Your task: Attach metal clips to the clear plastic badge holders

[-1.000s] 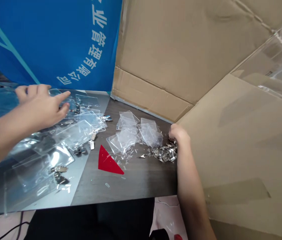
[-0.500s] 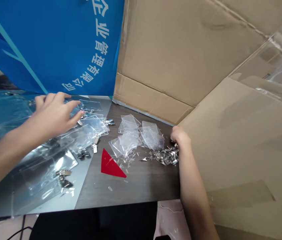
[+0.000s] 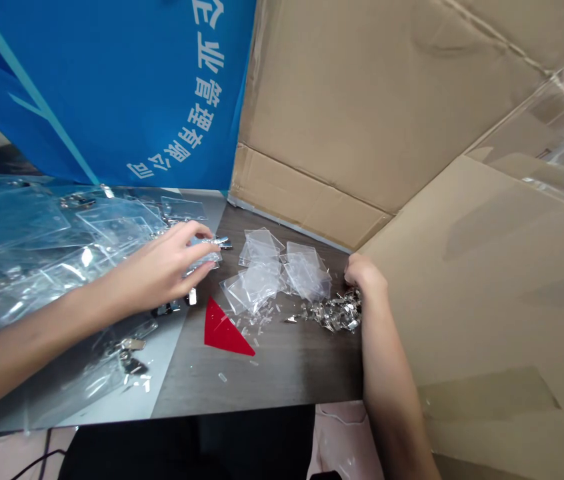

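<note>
My left hand point(image 3: 175, 260) is over the right edge of a heap of clear plastic badge holders point(image 3: 122, 223). Its fingers are apart and bent, with the tips beside a metal clip point(image 3: 223, 243); I see nothing held in them. My right hand point(image 3: 365, 272) is curled at the far right edge of the table, just behind a pile of small metal clips point(image 3: 335, 313). Its fingertips are hidden, so what it holds does not show. Between the hands lie loose stacks of clear plastic sleeves point(image 3: 262, 270), with small clear strips point(image 3: 257, 320) scattered in front.
A red triangular piece point(image 3: 225, 333) lies on the dark wooden table point(image 3: 202, 387). Tall cardboard point(image 3: 322, 107) walls the back and right side. A blue banner with white characters point(image 3: 112, 80) hangs behind the badge holders.
My left hand has moved right and slightly down, from the middle of the badge holders to the clip at their right edge. My right hand has stayed by the clip pile.
</note>
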Demonstrator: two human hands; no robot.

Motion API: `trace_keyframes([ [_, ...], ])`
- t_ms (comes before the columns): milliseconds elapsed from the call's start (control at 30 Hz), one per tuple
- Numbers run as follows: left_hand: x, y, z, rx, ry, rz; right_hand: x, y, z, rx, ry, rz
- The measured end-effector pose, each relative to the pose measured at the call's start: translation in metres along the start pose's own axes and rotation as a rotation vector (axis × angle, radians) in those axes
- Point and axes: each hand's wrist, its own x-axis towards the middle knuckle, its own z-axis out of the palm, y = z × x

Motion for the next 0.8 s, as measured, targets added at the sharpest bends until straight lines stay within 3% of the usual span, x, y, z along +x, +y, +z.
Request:
trace_keyframes([
  [233, -0.005, 0.013, 0.011, -0.139, -0.055, 0.04, -0.004, -0.004, 0.005, 0.066, 0.15, -0.049],
  [533, -0.005, 0.017, 0.012, -0.253, -0.086, 0.044, -0.023, -0.01, 0.0, 0.167, 0.4, -0.104],
  [667, -0.004, 0.019, 0.012, -0.283, -0.09, 0.048, -0.027, -0.02, -0.001, 0.226, 0.496, -0.214],
  [800, -0.004, 0.02, 0.013, -0.298, -0.1, 0.048, -0.032, -0.051, 0.007, 0.284, 0.506, -0.409],
])
